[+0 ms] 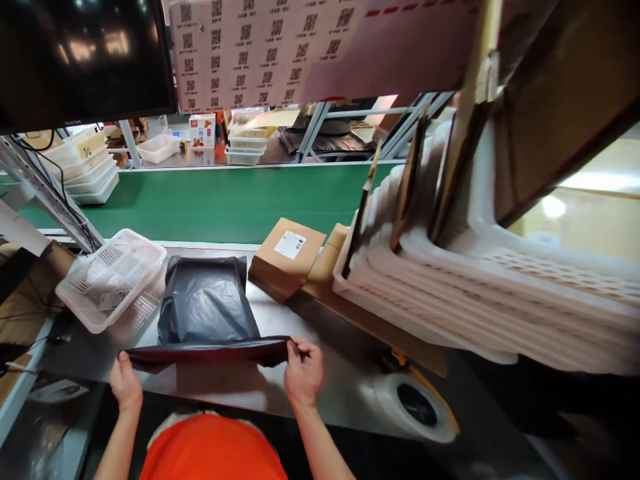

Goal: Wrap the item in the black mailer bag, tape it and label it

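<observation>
The black mailer bag [207,307] lies on the steel table [340,347], just before the green conveyor [225,200]; the left hand [125,383] and right hand [303,370] pinch its near flap corners, well apart; a white basket [110,277] stands left of the bag, a cardboard box [285,257] right.

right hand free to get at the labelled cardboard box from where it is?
Probably not as things stand: the right hand is pinching the near edge of the black mailer bag, as is the left hand. The cardboard box lies beyond on the steel table, with nothing between them.
</observation>
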`<state>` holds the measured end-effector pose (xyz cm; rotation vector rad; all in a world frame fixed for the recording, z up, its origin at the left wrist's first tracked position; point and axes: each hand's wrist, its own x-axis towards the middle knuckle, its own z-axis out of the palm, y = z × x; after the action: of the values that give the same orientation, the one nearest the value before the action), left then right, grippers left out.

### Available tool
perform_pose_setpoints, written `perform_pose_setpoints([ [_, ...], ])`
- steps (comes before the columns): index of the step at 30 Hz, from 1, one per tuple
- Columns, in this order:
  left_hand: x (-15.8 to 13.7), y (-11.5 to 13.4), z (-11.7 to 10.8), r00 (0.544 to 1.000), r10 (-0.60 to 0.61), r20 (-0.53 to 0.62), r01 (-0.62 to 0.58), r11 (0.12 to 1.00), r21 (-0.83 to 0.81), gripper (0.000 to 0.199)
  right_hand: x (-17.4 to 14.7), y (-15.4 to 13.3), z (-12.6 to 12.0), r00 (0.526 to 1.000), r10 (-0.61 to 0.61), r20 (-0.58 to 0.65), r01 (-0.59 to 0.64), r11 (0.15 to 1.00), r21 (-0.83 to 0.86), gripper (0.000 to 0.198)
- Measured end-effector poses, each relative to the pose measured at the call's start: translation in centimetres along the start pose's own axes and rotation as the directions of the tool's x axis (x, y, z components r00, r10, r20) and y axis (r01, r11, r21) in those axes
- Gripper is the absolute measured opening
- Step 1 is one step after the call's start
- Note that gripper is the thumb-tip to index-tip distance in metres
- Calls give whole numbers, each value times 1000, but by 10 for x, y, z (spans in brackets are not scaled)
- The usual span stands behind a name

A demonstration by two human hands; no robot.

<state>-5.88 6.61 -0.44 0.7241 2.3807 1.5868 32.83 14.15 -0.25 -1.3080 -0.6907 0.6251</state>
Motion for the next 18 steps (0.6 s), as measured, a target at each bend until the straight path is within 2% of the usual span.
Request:
perform_pose_setpoints([
  [3, 3, 13, 16, 996, 49, -79, -37, 988, 152, 47, 9, 5, 15, 994, -55, -90, 45, 993, -105, 58],
  [7, 13, 24, 36, 995, 53, -80, -33, 973, 229, 39, 22, 13, 25, 989, -60, -134, 23, 965, -261, 59],
  [10, 27, 25, 52, 1000, 10, -28, -2, 952, 305, 39, 31, 23, 29, 992, -9, -127, -40, 927, -372, 60],
  [13, 40, 19, 70, 990, -55, 128, 3, 928, 374, 42, 33, 39, 37, 994, 94, -59, -110, 885, -453, 59],
  [15, 42, 11, 83, 942, -112, 317, -27, 915, 402, 43, 29, 52, 43, 979, 199, 35, -157, 858, -488, 57],
  [16, 39, 7, 89, 895, -142, 424, -49, 911, 409, 41, 26, 59, 47, 963, 254, 88, -177, 847, -502, 57],
  [18, 27, -2, 98, 764, -196, 615, -99, 906, 411, 37, 19, 69, 53, 919, 349, 186, -210, 828, -520, 54],
])
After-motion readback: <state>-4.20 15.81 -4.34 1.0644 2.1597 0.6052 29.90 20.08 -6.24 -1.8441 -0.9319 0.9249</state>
